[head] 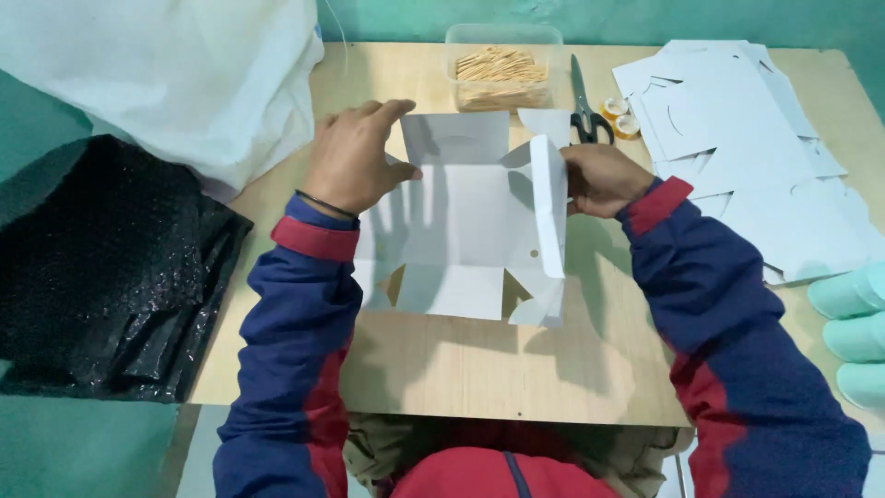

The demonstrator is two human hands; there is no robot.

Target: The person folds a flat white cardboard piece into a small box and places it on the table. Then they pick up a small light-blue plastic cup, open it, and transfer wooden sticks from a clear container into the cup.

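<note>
Folding flat white card box blank (461, 221), stiff creased flaps

I see a small home packing workshop, wooden table (479, 369), stacked flat box blanks (737, 120), scissors (584, 106), tape rolls (620, 117), teal walls (590, 17)

On the bench (442, 369) the box blank (461, 231) lay directly before you, between your left hand (355, 161) and right hand (599, 180). Behind it stood the tub of sticks (501, 74); scissors (585, 111) and tape rolls (619, 118) lay right of that, with stacked blanks (737, 129) farther right.
</note>
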